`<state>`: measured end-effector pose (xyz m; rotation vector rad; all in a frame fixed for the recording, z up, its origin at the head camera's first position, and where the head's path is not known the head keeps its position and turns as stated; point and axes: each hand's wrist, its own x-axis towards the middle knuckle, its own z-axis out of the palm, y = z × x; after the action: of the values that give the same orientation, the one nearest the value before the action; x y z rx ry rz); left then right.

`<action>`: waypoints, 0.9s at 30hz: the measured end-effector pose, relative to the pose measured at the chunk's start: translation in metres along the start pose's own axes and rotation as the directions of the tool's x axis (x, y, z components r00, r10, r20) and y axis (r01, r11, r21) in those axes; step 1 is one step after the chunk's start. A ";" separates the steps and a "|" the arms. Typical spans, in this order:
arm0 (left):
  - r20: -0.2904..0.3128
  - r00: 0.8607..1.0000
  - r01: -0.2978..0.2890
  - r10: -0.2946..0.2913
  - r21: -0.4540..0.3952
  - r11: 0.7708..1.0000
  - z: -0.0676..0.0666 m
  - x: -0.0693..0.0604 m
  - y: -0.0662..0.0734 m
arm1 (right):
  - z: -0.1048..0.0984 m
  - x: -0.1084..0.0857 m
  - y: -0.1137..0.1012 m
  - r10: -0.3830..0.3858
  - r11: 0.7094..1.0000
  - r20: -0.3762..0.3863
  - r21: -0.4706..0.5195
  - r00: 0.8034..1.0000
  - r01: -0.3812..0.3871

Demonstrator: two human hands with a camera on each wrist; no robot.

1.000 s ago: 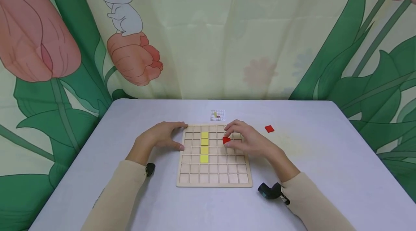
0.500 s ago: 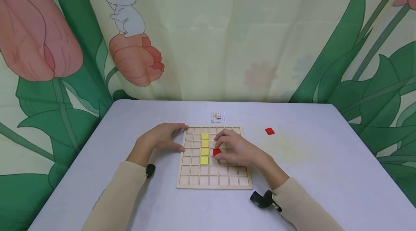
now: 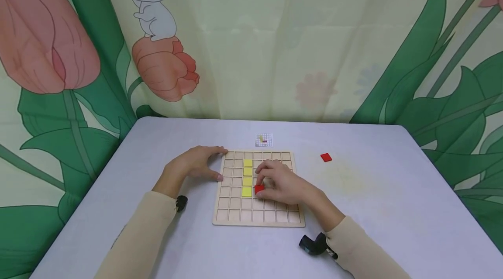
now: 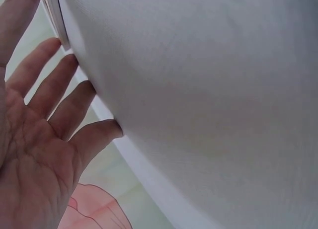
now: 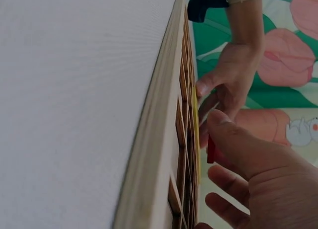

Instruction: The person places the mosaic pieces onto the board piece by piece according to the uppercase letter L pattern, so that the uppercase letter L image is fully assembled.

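Note:
A wooden grid board [image 3: 259,225] lies on the table. Down one of its columns runs a line of several yellow square tiles [image 3: 247,181]. My right hand [image 3: 280,183] pinches a red square tile [image 3: 259,189] between thumb and fingers, just right of the lowest yellow tile. In the right wrist view this red tile [image 5: 211,150] stands tilted at the thumb, slightly off the grid. At the board's left side, my left hand [image 3: 192,164] rests with thumb and index finger spread along the edge. Fairly straight, spread fingers [image 4: 69,110] show in the left wrist view.
Another red tile [image 3: 326,157] lies on the table to the right of the board. Behind the board is a small printed grid card [image 3: 263,139]. A patterned curtain [image 3: 251,52] hangs beyond the table's far edge.
My right hand has carried the red tile left and toward me across the board, to beside the lowest yellow tile. The left hand has stayed at the board's edge.

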<state>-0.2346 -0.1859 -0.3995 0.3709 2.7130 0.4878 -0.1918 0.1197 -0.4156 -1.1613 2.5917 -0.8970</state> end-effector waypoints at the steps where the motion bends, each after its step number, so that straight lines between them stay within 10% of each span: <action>1: -0.002 1.000 0.003 -0.003 0.002 1.000 0.000 0.000 0.000 | 0.000 0.001 0.000 0.001 1.000 -0.002 -0.007 1.000 -0.001; 27: -0.001 1.000 -0.022 0.022 0.015 1.000 -0.002 0.000 0.002 | 0.007 0.002 -0.010 0.042 0.983 0.008 -0.178 0.999 -0.039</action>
<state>-0.2346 -0.1850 -0.3974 0.4054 2.7175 0.4735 -0.1848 0.1098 -0.4154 -1.1469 2.7217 -0.6591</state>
